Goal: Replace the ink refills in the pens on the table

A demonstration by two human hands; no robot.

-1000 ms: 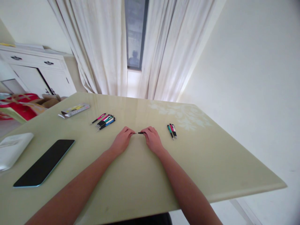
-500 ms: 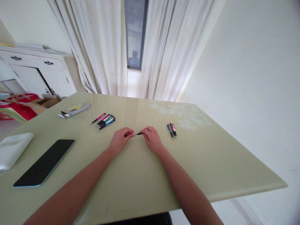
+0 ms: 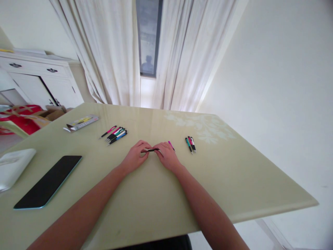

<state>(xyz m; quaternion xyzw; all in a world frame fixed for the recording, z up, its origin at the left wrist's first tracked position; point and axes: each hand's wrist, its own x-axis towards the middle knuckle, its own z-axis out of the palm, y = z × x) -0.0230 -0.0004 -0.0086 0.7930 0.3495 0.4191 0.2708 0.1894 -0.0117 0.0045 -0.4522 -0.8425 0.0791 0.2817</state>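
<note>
Near the middle of the table, my left hand [image 3: 135, 155] and my right hand [image 3: 166, 155] almost meet, fingertips pinched on a thin, dark pen part [image 3: 153, 150] that spans the gap between them. Its exact shape is partly covered by the fingers. A purple pen piece [image 3: 170, 144] shows just beyond my right hand; whether the fingers hold it or it lies on the table, I cannot tell. Several pens [image 3: 117, 134] with coloured barrels and black grips lie grouped to the left. To the right are three pens [image 3: 190, 144], green, pink and white, side by side.
An opened pen box [image 3: 82, 123] lies at the far left of the table [image 3: 145, 201]. Closer on the left are a black tablet-like slab [image 3: 49, 182] and a white packet [image 3: 15, 166]. Red bags [image 3: 24, 118] and a white cabinet [image 3: 39, 78] stand beyond the left edge.
My hands have come closer together, and the left fingers now pinch the dark pen part further along. The purple piece has come into sight beyond my right hand.
</note>
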